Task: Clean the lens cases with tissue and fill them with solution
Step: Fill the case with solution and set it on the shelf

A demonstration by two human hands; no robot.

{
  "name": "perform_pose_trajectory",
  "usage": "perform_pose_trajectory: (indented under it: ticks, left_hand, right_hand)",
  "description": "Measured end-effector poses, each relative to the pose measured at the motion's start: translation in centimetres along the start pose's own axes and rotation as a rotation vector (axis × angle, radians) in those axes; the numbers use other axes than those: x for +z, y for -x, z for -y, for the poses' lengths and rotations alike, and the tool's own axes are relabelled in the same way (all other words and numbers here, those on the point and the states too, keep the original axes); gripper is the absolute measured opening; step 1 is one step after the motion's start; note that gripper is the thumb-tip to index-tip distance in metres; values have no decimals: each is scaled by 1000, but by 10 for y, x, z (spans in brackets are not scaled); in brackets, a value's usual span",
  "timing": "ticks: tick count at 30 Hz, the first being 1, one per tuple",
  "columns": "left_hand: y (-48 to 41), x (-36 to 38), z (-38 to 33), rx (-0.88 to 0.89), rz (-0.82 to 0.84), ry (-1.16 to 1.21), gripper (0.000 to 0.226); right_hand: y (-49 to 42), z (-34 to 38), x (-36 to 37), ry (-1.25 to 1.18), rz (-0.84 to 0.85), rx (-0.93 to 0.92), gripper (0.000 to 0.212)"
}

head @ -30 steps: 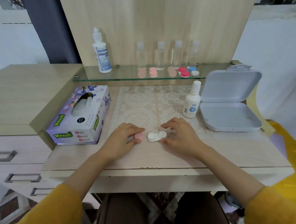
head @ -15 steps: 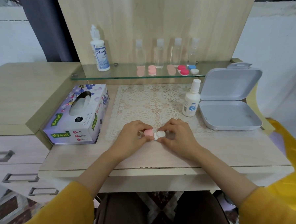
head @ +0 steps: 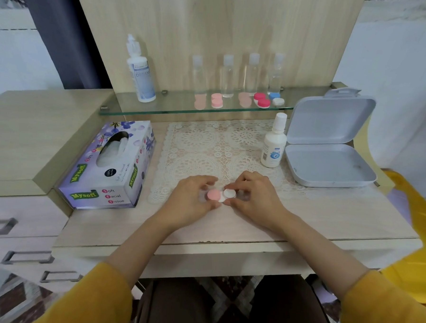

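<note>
At the centre of the frame, on the lower edge of the lace doily, a white lens case is largely hidden by fingers, its body barely made out. Its round pink cap is pinched by the curled left hand, and its round white cap by the right hand. A smooth plastic solution bottle is seen right of centre and a glossy cardboard tissue box at left.
</note>
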State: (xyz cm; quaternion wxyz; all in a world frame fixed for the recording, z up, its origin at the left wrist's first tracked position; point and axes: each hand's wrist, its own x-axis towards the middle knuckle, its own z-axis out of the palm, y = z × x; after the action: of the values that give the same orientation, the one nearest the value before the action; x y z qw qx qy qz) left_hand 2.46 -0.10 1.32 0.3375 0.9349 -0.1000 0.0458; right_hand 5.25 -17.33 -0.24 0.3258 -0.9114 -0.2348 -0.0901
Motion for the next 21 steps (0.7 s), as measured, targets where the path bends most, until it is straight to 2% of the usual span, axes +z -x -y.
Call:
perform_pose_trajectory:
  ticks: [3, 8, 21]
  left_hand:
    - [-3, 4, -3, -78, -79, -75, 38]
    - [-3, 5, -2, 4, -35, -99, 20]
    - [0, 4, 7, 134, 13, -58, 23]
  right_hand:
    - [-1, 0, -1, 35, 29, 4, 30]
    - [0, 0, 0, 5, 8, 0, 28]
    - [-1, -2, 2, -31, 8, -7, 33]
